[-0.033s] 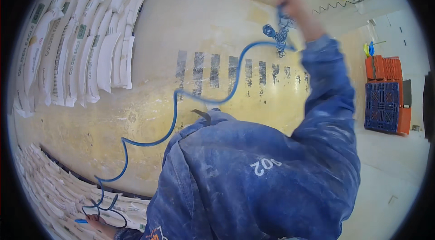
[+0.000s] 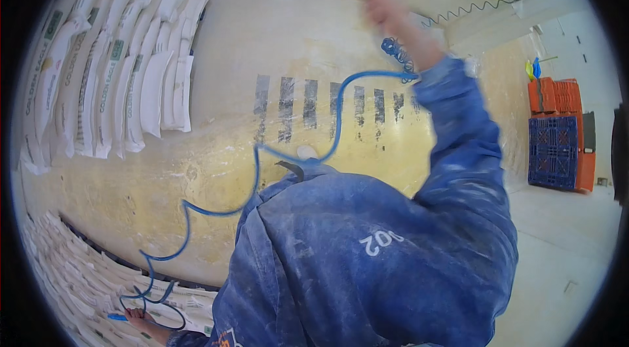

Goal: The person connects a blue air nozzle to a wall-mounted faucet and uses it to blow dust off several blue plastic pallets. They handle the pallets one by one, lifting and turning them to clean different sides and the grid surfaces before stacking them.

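Observation:
At the lower left, my left hand (image 2: 139,319) is closed around a small blue tool (image 2: 118,317), whose exact kind I cannot make out. Beside it loops a blue coiled hose (image 2: 219,213), stretched in wide waves across to the right arm. My right hand (image 2: 388,14) is raised at the upper middle and smeared by motion. A tight bunch of blue coils (image 2: 395,51) shows just below that hand, partly hidden by the wrist. Whether its fingers grip the coils cannot be seen. Blue dusty sleeves cover both arms.
White filled sacks (image 2: 121,65) are stacked at the upper left, with more sacks (image 2: 85,275) at the lower left. Orange crates (image 2: 567,95) and a blue plastic pallet (image 2: 552,152) stand on the right. A dark coiled line (image 2: 468,9) runs to a metal rod at the upper right.
My right hand has swept left and slightly down, and the blue coils near it have shifted left. The hose has swayed a little. My left hand stays nearly in place.

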{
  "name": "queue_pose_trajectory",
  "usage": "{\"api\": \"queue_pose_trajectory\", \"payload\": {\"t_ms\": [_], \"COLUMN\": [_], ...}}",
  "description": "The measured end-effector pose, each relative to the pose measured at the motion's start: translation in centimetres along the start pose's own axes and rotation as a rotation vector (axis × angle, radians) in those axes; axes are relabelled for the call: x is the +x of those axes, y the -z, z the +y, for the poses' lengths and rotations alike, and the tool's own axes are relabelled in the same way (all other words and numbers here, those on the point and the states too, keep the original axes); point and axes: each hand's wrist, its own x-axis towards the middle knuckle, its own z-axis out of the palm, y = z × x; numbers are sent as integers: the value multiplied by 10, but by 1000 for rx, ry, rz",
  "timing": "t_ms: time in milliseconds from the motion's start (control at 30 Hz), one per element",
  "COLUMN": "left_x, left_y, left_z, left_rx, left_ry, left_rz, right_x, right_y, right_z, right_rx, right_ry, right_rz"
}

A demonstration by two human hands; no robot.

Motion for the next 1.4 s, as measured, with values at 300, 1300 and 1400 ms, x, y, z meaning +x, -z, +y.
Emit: {"api": "queue_pose_trajectory", "payload": {"t_ms": [300,1300,1400], "left_x": [-105,231,303], "left_y": [-96,-21,5], "left_z": [-43,-5,6], "left_rx": [12,158,409], "left_ry": [235,134,172], "left_rz": [-223,-81,-34], "right_x": [-212,-367,-375], "right_y": [-331,-910,-1001], "right_z": [111,-124,-145], "right_rx": [-289,-614,-546], "right_ry": [182,221,398], "right_rz": [-1115,-1838,-1927]}}
